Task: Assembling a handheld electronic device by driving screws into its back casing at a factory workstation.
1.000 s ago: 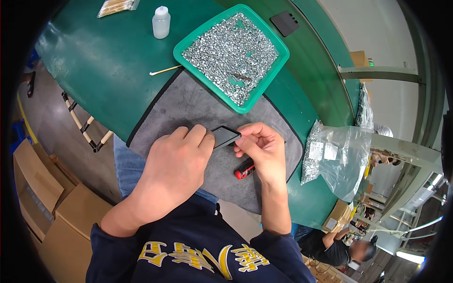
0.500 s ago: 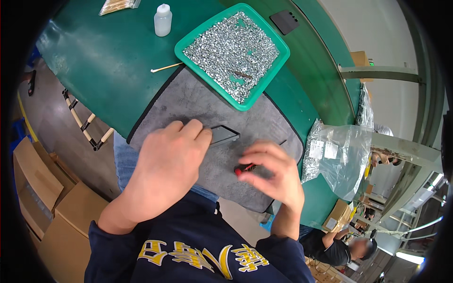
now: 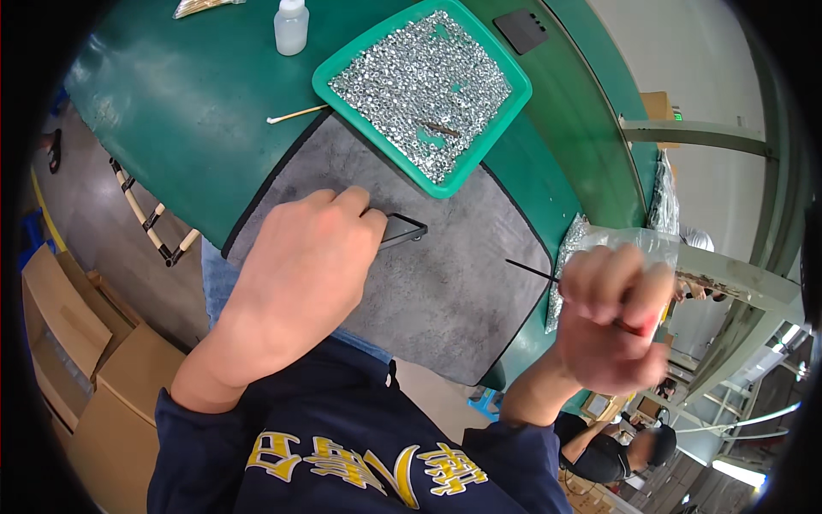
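Head view, and a black-rimmed flat rectangular piece with a grey face (image 3: 405,230) is gripped at its left end by the left hand (image 3: 308,257), fingers curled, above a soft grey black-edged cloth (image 3: 437,308); whether the two touch cannot be told. Out right, a thin black-shafted tool (image 3: 531,269), a glimpse of red at its handle, is clasped in the blurred right hand (image 3: 612,321), its tip well apart from the piece. At the cloth's far side a green plastic tray (image 3: 524,86) of small shiny metal parts (image 3: 402,81) is set on the green bench (image 3: 188,103). For clean work, the piece is best steadied level, any tip brought in squarely, pressure kept light, and the grey face guarded against slips.
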Tool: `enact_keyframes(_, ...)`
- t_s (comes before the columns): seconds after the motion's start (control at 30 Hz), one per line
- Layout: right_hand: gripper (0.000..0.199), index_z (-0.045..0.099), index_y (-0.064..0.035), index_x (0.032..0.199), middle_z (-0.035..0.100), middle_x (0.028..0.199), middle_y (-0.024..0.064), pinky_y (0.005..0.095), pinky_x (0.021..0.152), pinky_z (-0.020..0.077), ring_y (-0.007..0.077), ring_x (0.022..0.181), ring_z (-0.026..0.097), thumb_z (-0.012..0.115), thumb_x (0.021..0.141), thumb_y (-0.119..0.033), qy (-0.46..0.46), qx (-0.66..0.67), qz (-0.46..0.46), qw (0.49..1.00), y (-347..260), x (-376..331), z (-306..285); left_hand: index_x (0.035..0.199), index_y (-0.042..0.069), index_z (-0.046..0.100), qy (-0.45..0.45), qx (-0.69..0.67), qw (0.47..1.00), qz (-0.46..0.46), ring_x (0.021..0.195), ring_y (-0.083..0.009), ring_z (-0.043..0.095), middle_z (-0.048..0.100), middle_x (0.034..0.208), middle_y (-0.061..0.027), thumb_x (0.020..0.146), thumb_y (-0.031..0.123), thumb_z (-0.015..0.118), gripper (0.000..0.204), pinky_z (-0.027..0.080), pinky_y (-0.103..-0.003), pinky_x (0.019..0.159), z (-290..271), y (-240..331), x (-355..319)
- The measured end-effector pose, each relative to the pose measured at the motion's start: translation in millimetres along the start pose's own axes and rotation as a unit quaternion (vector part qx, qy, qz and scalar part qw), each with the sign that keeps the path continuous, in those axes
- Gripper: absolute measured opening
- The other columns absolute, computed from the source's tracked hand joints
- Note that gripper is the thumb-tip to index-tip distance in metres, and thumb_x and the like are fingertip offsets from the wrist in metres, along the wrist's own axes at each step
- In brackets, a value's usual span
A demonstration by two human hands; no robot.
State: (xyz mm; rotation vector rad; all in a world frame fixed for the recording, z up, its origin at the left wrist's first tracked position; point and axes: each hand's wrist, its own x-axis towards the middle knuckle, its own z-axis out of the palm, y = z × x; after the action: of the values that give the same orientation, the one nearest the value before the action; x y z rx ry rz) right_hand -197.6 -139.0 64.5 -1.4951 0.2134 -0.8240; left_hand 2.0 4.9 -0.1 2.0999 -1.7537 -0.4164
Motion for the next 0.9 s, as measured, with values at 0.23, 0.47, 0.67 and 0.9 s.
enact_keyframes(0.23, 0.044, 0.048, -0.017, 0.066, 0.047, 0.059, -0.0033, 0.0221, 0.041, 0.0273, 0.0069, 0.044, 0.033, 0.035, 0.104, -0.035, -0.108, 0.209, 0.049, 0.971, 2, 45, 35, 0.098, 0.004, 0.069, 0.002, -0.001, 1.0, -0.006, 0.08, -0.0288, 0.061, 0.06, 0.091, -0.0078, 0.076, 0.003, 0.064, 0.022, 0.05, -0.038, 0.071, 2, 2, -2)
enact_keyframes(0.47, 0.051, 0.044, -0.0182, 0.058, 0.037, 0.048, -0.0059, 0.0207, 0.035, 0.0167, 0.0057, 0.034, 0.017, 0.031, 0.104, -0.033, -0.082, 0.197, 0.069, 0.975, 21, 48, 51, 0.098, 0.004, 0.069, -0.004, -0.017, 1.0, 0.003, 0.079, -0.0287, 0.061, 0.06, 0.09, -0.0078, 0.076, 0.002, 0.063, 0.022, 0.051, -0.038, 0.071, 1, -2, -1)
enact_keyframes(0.67, 0.049, 0.045, -0.0179, 0.059, 0.037, 0.049, -0.0056, 0.0211, 0.036, 0.0158, 0.0058, 0.035, 0.016, 0.031, 0.104, -0.032, -0.082, 0.204, 0.069, 0.973, 31, 47, 48, 0.097, 0.003, 0.07, -0.002, -0.023, 1.0, 0.005, 0.078, -0.0284, 0.061, 0.06, 0.09, -0.008, 0.076, 0.001, 0.063, 0.022, 0.051, -0.037, 0.071, 2, -3, 0)
enact_keyframes(0.9, 0.049, 0.045, -0.0177, 0.059, 0.039, 0.05, -0.0052, 0.0209, 0.037, 0.0157, 0.006, 0.035, 0.018, 0.031, 0.104, -0.032, -0.081, 0.21, 0.077, 0.971, 32, 47, 48, 0.097, 0.003, 0.07, -0.005, -0.021, 1.0, 0.003, 0.078, -0.0282, 0.061, 0.061, 0.091, -0.008, 0.076, 0.001, 0.063, 0.022, 0.051, -0.037, 0.071, 3, -3, 0)
